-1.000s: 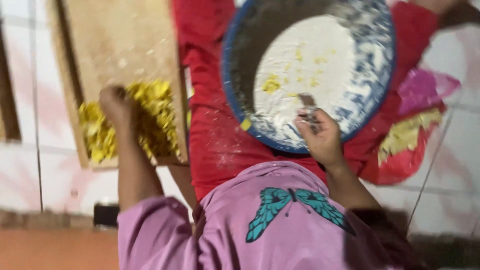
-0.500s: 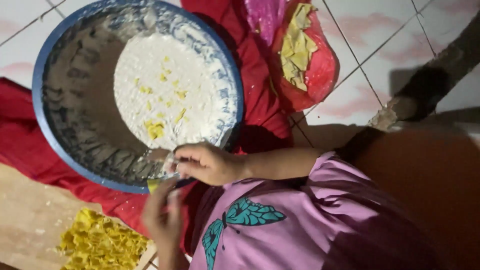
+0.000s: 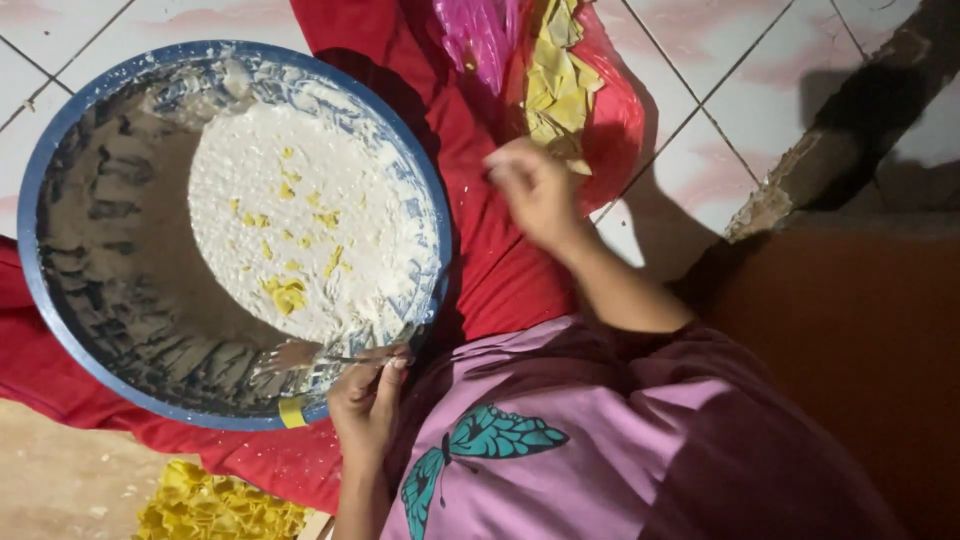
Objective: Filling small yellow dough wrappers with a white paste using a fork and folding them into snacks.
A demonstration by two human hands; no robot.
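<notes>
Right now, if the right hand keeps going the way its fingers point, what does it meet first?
The right hand points up toward the red bag of yellow pieces, just beyond its fingertips. That bag would likely come first, though the hand is blurred and its height above the bag is unclear.

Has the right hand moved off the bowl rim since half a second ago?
Yes. The right hand has left the blue bowl rim and now hovers by the red bag of yellow pieces.
</notes>
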